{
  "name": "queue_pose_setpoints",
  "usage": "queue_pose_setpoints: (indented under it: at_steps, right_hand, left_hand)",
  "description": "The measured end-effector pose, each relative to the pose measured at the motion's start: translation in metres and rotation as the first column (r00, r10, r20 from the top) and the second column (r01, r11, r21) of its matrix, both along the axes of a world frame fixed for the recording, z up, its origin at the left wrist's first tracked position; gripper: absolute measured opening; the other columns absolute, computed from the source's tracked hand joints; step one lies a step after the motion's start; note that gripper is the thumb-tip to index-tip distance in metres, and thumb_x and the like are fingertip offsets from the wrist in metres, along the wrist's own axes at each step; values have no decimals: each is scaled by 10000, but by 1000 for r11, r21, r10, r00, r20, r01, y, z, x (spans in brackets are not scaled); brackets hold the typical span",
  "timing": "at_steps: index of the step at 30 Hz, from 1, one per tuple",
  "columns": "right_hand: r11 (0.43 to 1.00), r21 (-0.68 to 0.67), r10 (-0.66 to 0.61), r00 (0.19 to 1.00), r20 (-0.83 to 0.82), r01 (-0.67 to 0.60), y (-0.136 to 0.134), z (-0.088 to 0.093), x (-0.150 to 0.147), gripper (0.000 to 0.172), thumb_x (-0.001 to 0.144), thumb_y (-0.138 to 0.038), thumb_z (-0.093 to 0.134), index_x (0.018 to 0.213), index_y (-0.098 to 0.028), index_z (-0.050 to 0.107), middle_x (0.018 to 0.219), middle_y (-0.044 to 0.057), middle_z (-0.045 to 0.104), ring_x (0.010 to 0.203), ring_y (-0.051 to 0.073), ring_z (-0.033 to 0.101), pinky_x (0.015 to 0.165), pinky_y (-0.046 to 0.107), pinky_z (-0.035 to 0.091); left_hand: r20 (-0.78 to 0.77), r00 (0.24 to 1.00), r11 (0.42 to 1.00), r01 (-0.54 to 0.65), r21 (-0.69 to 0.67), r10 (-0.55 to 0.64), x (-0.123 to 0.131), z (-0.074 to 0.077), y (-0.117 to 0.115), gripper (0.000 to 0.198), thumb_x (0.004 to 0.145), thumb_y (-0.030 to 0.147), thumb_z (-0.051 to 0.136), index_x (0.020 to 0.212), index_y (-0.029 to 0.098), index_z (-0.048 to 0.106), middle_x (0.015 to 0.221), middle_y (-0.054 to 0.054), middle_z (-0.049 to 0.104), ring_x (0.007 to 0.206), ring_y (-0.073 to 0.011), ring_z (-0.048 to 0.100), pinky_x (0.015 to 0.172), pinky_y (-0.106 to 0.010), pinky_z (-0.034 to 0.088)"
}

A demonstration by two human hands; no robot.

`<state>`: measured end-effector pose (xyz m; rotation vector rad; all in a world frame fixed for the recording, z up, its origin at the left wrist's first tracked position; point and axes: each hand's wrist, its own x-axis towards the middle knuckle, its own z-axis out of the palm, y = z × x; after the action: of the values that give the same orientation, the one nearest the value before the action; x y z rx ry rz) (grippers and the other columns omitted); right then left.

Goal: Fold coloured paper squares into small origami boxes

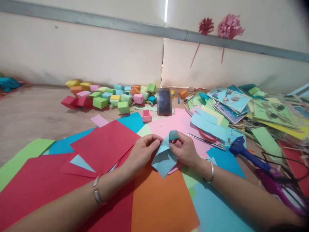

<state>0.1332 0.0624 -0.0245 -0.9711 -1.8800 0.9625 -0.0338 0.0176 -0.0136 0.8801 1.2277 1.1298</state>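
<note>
Between my two hands is a light blue piece of paper [163, 160], creased and partly folded, with its upper end curling up. My left hand [146, 149] pinches its left edge between thumb and fingers. On the other side my right hand [184, 148] has its fingers closed on the upper right part of the paper. Below it lies an orange sheet [164, 199], and red sheets [106, 145] spread under and beside my left arm. A small pink open paper box [146, 116] stands just beyond my left hand.
Several coloured paper boxes [100, 102] crowd the back left by the wall. A phone [164, 101] stands upright at the centre. To the right lie a pen [205, 141], red-handled scissors [208, 135], a blue glue gun [251, 154] with a cable, and framed pictures [229, 98].
</note>
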Motion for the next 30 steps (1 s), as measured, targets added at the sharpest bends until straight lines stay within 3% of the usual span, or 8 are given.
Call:
queue_pose_setpoints:
  at_steps: [2, 4, 7, 9, 12, 17, 24, 30]
  right_hand:
    - [996, -77, -42, 999, -19, 40, 1, -1, -1, 93, 768, -263, 605, 724, -193, 561, 696, -12, 559, 641, 129, 482, 609, 263, 415]
    - [987, -132, -95, 995, -34, 90, 2, 0, -2, 107, 750, -270, 613, 709, -194, 550, 668, -24, 534, 608, 120, 458, 568, 254, 392]
    - [984, -131, -125, 992, -15, 122, 1, 2, -2, 120, 742, -269, 613, 693, -197, 530, 642, -36, 506, 583, 112, 434, 552, 251, 375]
    - [988, -117, -99, 995, 13, 99, -1, 4, -3, 125, 750, -284, 615, 706, -194, 540, 655, -27, 528, 594, 118, 449, 561, 257, 378]
    - [993, -102, -60, 996, 58, 66, -3, 5, -3, 135, 758, -299, 618, 709, -189, 556, 665, -16, 550, 600, 121, 456, 561, 260, 375]
    - [991, -121, -50, 997, 67, 58, -2, 4, -3, 148, 762, -305, 624, 700, -188, 558, 642, -26, 534, 587, 113, 448, 552, 250, 373]
    - [987, -156, -31, 999, -16, 28, 0, 0, -3, 105, 768, -287, 612, 749, -188, 578, 703, -11, 578, 655, 128, 510, 597, 248, 427]
    - [992, -123, -3, 1000, -21, 0, -1, -4, -3, 101, 781, -235, 582, 699, -192, 540, 676, -35, 521, 637, 110, 464, 599, 232, 409]
  left_hand:
    - [-27, 999, 997, -36, 66, 38, 0, 2, -1, 279, 776, 469, 671, 838, 198, 640, 783, -22, 646, 695, -157, 603, 570, -249, 467]
    - [-168, 984, 989, -39, 146, 63, 0, 5, -1, 282, 718, 440, 729, 833, 210, 610, 840, -30, 647, 772, -187, 625, 619, -276, 500]
    - [-410, 909, 974, 18, 225, 78, -2, 9, 0, 261, 615, 316, 769, 778, 223, 587, 812, -15, 635, 759, -206, 627, 613, -295, 508]
    - [-455, 888, 965, 55, 255, 69, -3, 8, 3, 147, 658, 289, 688, 759, 222, 606, 790, -18, 649, 750, -207, 629, 625, -302, 502]
    - [-391, 920, 974, 70, 216, 21, -5, 4, 8, 116, 691, 289, 610, 768, 208, 642, 767, -31, 683, 697, -197, 622, 622, -304, 484]
    - [-240, 971, 994, 29, 102, -3, -6, 2, 10, 140, 656, 285, 653, 753, 184, 643, 709, -25, 667, 619, -168, 593, 549, -268, 458]
    - [-233, 971, 987, 84, 137, -50, -5, 4, 9, 156, 620, 292, 731, 706, 188, 653, 685, -15, 648, 628, -167, 590, 535, -253, 459]
    - [-294, 956, 971, 89, 224, -20, -4, -2, 7, 106, 675, 301, 712, 699, 213, 658, 719, -22, 644, 676, -179, 593, 591, -281, 485]
